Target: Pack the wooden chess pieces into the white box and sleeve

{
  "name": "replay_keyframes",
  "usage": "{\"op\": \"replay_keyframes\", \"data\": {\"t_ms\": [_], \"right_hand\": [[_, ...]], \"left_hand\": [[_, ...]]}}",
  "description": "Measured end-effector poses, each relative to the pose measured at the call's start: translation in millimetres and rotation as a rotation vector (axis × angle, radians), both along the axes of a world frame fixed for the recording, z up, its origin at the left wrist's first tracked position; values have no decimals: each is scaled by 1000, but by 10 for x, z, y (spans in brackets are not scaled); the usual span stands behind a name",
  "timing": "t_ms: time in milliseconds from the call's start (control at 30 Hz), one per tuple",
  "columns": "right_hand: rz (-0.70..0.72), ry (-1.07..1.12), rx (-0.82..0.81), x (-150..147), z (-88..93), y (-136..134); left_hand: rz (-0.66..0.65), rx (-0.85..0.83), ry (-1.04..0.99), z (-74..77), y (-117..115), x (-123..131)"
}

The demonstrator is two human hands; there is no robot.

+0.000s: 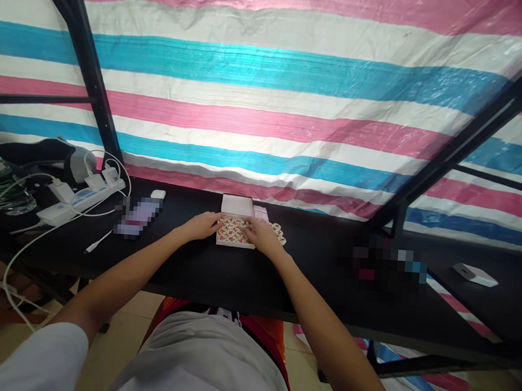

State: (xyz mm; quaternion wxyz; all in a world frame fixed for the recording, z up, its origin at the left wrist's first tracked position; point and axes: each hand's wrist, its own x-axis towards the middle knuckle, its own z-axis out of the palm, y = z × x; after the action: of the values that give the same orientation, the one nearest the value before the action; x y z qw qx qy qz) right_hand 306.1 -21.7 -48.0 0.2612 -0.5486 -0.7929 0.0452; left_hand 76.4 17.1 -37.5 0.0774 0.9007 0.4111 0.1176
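A small white box [236, 245] lies on the black desk, filled with rows of round Chinese chess pieces [228, 232] with red characters. Its white lid flap [237, 204] stands up at the back. My left hand [203, 226] grips the left side of the box, fingers at its rim. Over the right side reaches my right hand [262, 235], thumb and forefinger bent round a piece among the others; the fingers partly cover it. Several loose pieces [278, 231] lie to the right of the box, partly behind my right hand.
Behind the box lies a pink-and-white printed paper [261, 213]. To the left are a blurred phone [138, 218], a white earbud case [158, 194], a power strip [79, 200] with cables and a water bottle [6, 186]. A white charger [475, 275] sits at the right. Striped sheeting [266, 118] hangs behind.
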Motion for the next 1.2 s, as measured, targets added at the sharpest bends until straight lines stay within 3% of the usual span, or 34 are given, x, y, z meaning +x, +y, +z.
{"op": "replay_keyframes", "data": {"t_ms": [167,300,433,533,800,1067,1133,1200], "right_hand": [[-203,205,-25,486,119,3],[-409,235,-332,1096,120,-29],[-274,317,-654,1427,44,-99],[-187,356,-742,1440,21,-119],[-256,366,-730,1386,10,-105],[-271,590,-777,1329,17,-137],[-277,576,-744,1316,38,-131],[-345,479,-609,1306,67,-114]], "left_hand": [[14,-14,6,-3,0,-3],[11,-17,6,-11,10,-4],[11,-19,8,-7,14,0],[-2,-26,9,0,10,3],[7,-42,-3,13,-6,0],[-14,-29,6,38,-30,1],[1,-27,18,43,-41,8],[27,-28,33,45,-53,24]]}}
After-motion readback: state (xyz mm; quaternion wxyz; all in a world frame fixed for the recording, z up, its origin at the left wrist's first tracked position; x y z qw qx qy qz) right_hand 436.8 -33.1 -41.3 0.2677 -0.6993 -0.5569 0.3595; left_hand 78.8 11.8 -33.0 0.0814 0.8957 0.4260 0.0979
